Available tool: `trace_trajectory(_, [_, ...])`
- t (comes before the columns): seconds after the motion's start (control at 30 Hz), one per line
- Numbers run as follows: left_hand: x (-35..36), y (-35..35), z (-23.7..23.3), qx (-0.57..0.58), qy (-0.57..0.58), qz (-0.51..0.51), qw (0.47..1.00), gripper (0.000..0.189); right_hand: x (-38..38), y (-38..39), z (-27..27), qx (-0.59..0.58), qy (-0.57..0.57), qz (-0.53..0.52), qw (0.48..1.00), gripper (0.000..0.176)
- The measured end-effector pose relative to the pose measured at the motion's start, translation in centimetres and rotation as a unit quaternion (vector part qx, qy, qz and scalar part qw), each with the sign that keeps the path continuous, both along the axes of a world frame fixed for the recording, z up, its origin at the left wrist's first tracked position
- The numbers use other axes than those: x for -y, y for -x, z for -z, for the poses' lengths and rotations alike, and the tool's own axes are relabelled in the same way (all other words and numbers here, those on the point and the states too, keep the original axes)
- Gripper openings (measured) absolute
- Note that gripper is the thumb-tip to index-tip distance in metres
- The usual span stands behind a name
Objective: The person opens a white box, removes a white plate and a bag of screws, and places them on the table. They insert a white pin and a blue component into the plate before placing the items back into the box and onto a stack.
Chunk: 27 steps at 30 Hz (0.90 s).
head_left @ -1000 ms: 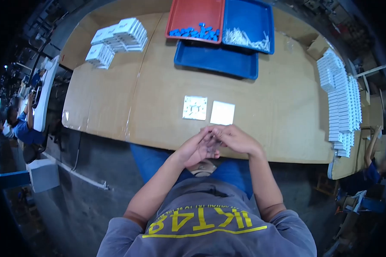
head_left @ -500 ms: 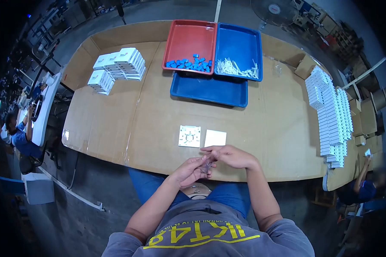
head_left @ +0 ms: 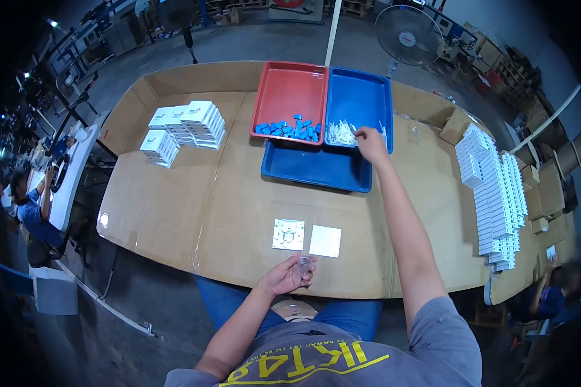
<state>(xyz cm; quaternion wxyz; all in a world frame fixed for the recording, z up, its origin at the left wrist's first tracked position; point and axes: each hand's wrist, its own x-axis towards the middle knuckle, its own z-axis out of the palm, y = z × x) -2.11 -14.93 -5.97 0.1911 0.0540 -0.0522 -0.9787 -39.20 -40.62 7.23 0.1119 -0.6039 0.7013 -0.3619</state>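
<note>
Near the table's front edge my left hand (head_left: 291,275) is closed round a small clear plastic cup (head_left: 305,263). My right hand (head_left: 370,143) reaches over the near right part of the blue tray (head_left: 359,84), its fingers pinched together by the white stick-like pieces (head_left: 342,133); what they hold, if anything, is too small to make out. Just beyond my left hand lie a white plate with a printed or cut pattern (head_left: 288,234) and, to its right, a plain white square (head_left: 325,240).
A red tray (head_left: 290,93) holds blue pieces (head_left: 287,130). A lower blue tray (head_left: 316,169) sits in front. White boxes are stacked at the left (head_left: 190,122) and right (head_left: 494,193). Other people sit at the far left (head_left: 35,209) and far right (head_left: 552,297). A fan (head_left: 408,37) stands behind.
My right hand has left my left hand and moved forward to the white pieces in the blue tray. My left hand keeps the clear cup near the front edge. The camera view has shifted.
</note>
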Motion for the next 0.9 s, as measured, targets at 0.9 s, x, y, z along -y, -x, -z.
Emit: trace_trajectory(0.9, [1.1, 0.8, -0.4, 0.027, -0.035, 0.034, 0.998, 0.058, 3.6, 3.0, 0.3, -0.360, -0.100, -0.044, 0.926, 0.009])
